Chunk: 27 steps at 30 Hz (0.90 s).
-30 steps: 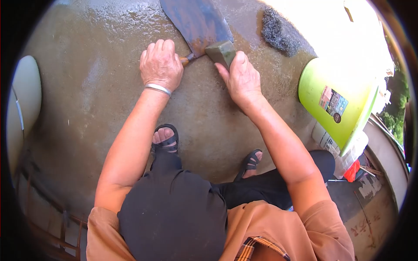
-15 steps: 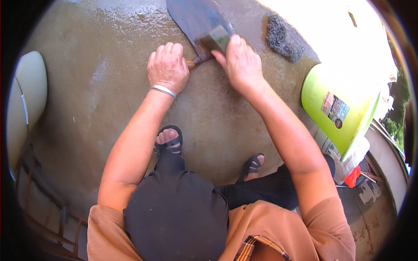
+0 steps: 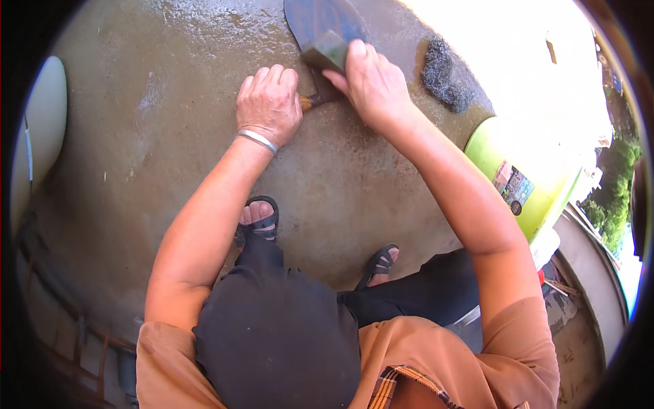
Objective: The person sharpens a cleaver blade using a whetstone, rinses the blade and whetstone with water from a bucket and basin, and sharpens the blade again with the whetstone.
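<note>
A broad dark metal blade (image 3: 317,24) lies on the wet floor at the top centre, its wooden handle (image 3: 306,103) pointing down and left. My left hand (image 3: 270,103) is closed round that handle, a silvery bangle on the wrist. In my right hand (image 3: 375,85) is a greenish-grey block (image 3: 326,53), gripped at its right side and held over the blade. The block hides part of the metal, and whether its underside touches the blade cannot be made out.
Dark wiry mesh (image 3: 446,75) lies on the floor right of the blade. A lime-green bucket (image 3: 545,198) stands at the right, partly behind my forearm. At the left edge is a pale rounded object (image 3: 46,123). My sandalled feet are on the wet concrete (image 3: 327,198).
The block in my right hand has moved up and slightly left along the blade. My left hand and the blade sit further right in the view, which has itself shifted.
</note>
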Motion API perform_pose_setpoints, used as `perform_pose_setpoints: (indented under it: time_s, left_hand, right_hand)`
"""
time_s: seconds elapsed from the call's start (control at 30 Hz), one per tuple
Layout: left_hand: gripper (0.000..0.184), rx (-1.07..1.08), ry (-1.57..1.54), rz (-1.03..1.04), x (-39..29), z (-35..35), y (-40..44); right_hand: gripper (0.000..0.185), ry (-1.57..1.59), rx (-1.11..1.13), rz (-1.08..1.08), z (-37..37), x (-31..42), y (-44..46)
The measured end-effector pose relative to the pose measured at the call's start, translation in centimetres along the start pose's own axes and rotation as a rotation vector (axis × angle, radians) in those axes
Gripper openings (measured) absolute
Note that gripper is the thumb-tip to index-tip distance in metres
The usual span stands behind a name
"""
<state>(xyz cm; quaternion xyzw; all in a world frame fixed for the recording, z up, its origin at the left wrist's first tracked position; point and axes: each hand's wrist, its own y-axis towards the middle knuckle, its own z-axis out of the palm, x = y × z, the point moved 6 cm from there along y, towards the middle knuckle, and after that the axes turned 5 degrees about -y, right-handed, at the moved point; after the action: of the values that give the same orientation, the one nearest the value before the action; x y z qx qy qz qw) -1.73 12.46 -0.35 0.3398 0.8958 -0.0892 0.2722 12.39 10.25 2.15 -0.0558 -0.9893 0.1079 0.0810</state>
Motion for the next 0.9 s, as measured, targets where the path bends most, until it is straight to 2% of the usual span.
perform_pose_setpoints:
  time_s: [0.13,0.23,0.33,0.43,0.47,0.53,0.6,0.67,0.8,0.9]
  left_hand:
    - [0.012,-0.004,0.016,0.003,0.5,-0.2,0.4]
    - [0.012,-0.018,0.000,-0.041,0.3,-0.2,-0.1]
    - [0.012,-0.026,-0.002,-0.091,0.9,-0.3,0.3]
    - [0.012,-0.023,-0.008,-0.014,0.4,-0.2,0.3]
    - [0.012,-0.020,-0.008,-0.010,0.3,0.0,0.3]
    - [0.012,-0.012,0.005,0.004,0.5,-0.1,0.4]
    - [0.012,-0.036,0.004,0.021,0.6,-0.4,0.4]
    - [0.012,-0.050,-0.016,-0.048,0.6,-0.4,0.2]
    - [0.013,-0.077,-0.027,-0.073,0.7,-0.5,0.2]
    - [0.014,-0.061,-0.010,-0.032,0.6,-0.1,0.1]
  right_hand:
    - [0.041,-0.059,-0.055,0.027,-2.0,2.4,10.0]
    - [0.045,-0.051,0.013,-0.066,-1.3,1.5,5.7]
    - [0.045,-0.014,0.137,-0.052,-0.3,0.7,-2.1]
    - [0.044,-0.034,0.076,-0.006,-0.5,1.0,-0.4]
    - [0.044,-0.053,-0.013,-0.016,-0.8,1.4,2.6]
    - [0.043,-0.127,-0.027,-0.067,-1.9,3.1,8.7]
    - [0.041,-0.125,-0.053,-0.060,-2.2,3.5,10.7]
    - [0.041,-0.118,-0.045,-0.075,-2.1,3.0,9.2]
    - [0.045,-0.113,0.071,-0.130,-0.6,2.4,-0.5]
    - [0.045,-0.081,0.023,-0.062,-0.4,2.2,2.3]
